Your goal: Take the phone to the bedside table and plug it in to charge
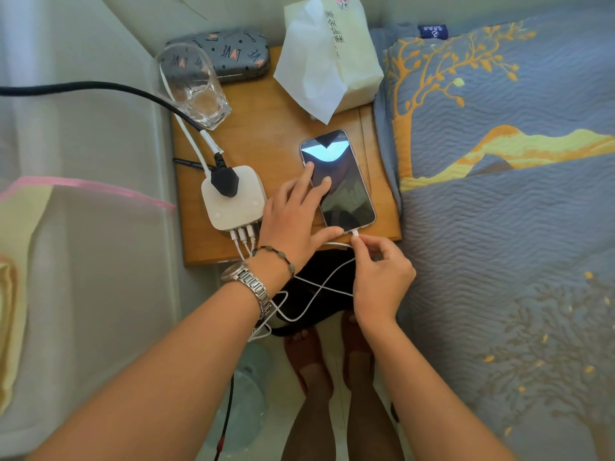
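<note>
Fingers [311, 181] of the left hand [293, 221] spread flat, two tips pressing on the dark screen of the phone [337, 179], thumb along its near left corner; nothing gripped. Right hand [382, 277] just below, thumb and forefinger pinched together on the white cable [312, 297] right behind its plug, plug tip at the port in the phone's near edge; whether fully seated, cannot tell. Phone lying face up on the right side of the wooden bedside table [266, 134], close to the edge next to the bed [515, 227]. White charger block [233, 201] to the left of the phone, a black plug [224, 181] stuck in its top, several white leads coming out of its near side and looping down past the table front. Further back on the table: an empty glass [193, 84], a grey patterned case [229, 51] behind it, a tissue pack [329, 51] with one sheet pulled out. Metal watch [249, 284] and bead bracelet [276, 257] on the left wrist.
</note>
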Motion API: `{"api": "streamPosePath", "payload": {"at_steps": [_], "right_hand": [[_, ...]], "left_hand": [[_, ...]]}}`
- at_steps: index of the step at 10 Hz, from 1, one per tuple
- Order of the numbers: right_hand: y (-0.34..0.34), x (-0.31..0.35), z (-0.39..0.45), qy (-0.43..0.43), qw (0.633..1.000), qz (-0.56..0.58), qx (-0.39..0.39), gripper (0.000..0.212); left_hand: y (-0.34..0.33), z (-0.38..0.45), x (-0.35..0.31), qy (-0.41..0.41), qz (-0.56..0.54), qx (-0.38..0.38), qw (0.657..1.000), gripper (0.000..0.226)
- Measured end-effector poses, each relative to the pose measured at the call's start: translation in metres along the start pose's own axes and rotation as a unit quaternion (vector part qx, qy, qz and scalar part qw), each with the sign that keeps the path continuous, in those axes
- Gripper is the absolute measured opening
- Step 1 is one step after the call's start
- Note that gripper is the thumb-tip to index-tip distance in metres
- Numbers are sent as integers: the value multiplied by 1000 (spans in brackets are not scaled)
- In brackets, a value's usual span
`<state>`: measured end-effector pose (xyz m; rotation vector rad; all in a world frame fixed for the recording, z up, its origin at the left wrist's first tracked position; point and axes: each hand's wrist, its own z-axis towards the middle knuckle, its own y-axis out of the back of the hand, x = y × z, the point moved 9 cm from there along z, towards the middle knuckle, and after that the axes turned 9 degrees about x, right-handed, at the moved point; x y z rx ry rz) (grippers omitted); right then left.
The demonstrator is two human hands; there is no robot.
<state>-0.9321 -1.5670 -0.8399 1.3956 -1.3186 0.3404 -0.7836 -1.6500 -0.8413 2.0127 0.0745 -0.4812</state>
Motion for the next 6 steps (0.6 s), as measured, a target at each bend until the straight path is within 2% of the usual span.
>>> {"api": "streamPosePath", "payload": {"at_steps": [2,4,5,6], "right_hand": [[0,-1,5,-19,999,-13,41,6],[1,1,18,-36,991,-78,105,9],[0,8,22,-38,981,-112,152,13],[12,23,33,-23,978,-133,159,19]], "left_hand": [[2,1,0,6,-8,-1,1000,78],[3,5,-2,24,-19,17,999,81],[14,2,-6,28,-88,19,996,79],[30,-5,8,80,-156,-13,984,71]]}}
